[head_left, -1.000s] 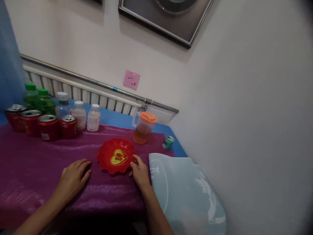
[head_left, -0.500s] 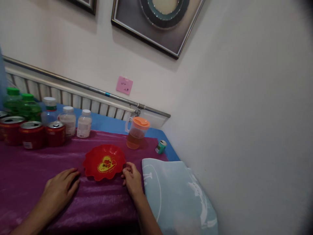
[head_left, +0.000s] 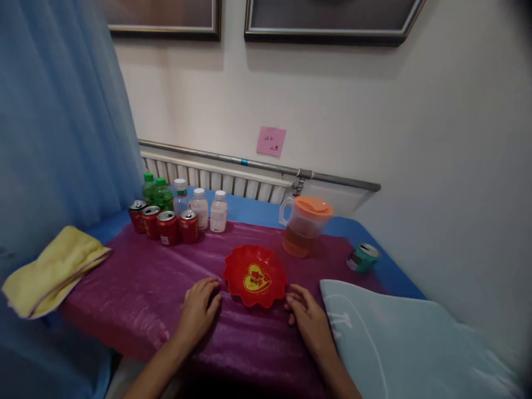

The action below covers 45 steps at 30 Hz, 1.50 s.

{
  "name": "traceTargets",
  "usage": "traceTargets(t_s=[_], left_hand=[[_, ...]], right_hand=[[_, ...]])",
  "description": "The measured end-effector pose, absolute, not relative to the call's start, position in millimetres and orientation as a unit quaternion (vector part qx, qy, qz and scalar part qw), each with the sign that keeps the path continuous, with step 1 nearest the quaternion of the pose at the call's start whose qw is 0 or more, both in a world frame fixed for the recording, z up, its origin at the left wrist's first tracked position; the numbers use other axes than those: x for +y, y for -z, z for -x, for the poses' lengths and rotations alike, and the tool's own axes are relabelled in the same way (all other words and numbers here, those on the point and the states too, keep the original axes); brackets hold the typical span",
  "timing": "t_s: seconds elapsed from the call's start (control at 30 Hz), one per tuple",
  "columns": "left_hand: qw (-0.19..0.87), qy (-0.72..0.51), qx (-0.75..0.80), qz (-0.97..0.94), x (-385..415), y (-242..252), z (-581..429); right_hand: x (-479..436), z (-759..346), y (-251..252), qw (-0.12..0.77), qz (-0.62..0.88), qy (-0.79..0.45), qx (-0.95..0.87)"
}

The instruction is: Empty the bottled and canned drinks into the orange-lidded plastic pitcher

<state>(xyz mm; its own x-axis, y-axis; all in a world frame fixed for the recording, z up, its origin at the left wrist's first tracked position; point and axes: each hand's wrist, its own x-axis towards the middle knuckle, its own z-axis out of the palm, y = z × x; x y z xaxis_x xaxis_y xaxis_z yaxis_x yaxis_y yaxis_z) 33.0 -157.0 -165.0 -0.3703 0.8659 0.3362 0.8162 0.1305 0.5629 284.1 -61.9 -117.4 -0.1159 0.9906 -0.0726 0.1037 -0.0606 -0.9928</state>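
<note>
A red scalloped plate (head_left: 236,285) with a yellow heart print lies on the purple table cover (head_left: 153,277). To its left rests my left hand (head_left: 198,310), palm down, holding nothing, its fingers loosely apart. My right hand (head_left: 307,318) lies by the plate's right rim with fingers loosely bent and nothing held. Its fingertips are very near the rim; whether they touch I cannot tell. Behind the plate and to the right stands a clear pitcher (head_left: 305,227) with an orange lid and amber liquid inside.
Several red cans (head_left: 167,227) stand at the back left, with green-capped bottles (head_left: 163,195) and white-capped bottles (head_left: 218,213) behind. A teal can (head_left: 363,258) is at right. A pale blue cloth (head_left: 394,338) covers the right front; a yellow towel (head_left: 58,269) lies far left.
My view has turned left and levelled, so the yellow towel and blue curtain now show. Both hands stay beside the plate, which has not visibly moved on the table.
</note>
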Motion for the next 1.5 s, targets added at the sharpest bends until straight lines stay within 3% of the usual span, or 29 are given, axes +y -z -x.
traceTargets(t_s=[0.17,0.43,0.63,0.93,1.1,1.27,1.37,1.5], left_hand=[[-0.015,-0.391,0.765,-0.512,-155,143,-12],[-0.163,-0.322,0.833,-0.419,-82,43,87],[-0.165,-0.214,0.85,-0.452,-53,48,107],[-0.151,-0.196,0.831,-0.498,-62,37,95],[-0.084,-0.348,0.79,-0.498,-81,16,67],[0.185,-0.53,0.675,-0.478,-92,18,10],[0.274,-0.516,0.636,-0.504,-81,37,-24],[0.272,-0.476,0.631,-0.549,-64,64,-51]], right_hand=[[-58,-284,115,0.406,0.534,-0.517,-0.532],[-58,-281,132,0.435,0.54,-0.476,-0.541],[-50,-289,150,0.44,0.539,-0.493,-0.522],[-57,-286,132,0.429,0.518,-0.504,-0.541],[-63,-286,123,0.453,0.511,-0.513,-0.52],[-67,-285,110,0.472,0.506,-0.509,-0.512],[-69,-286,100,0.472,0.492,-0.51,-0.524],[-71,-294,89,0.467,0.485,-0.492,-0.553]])
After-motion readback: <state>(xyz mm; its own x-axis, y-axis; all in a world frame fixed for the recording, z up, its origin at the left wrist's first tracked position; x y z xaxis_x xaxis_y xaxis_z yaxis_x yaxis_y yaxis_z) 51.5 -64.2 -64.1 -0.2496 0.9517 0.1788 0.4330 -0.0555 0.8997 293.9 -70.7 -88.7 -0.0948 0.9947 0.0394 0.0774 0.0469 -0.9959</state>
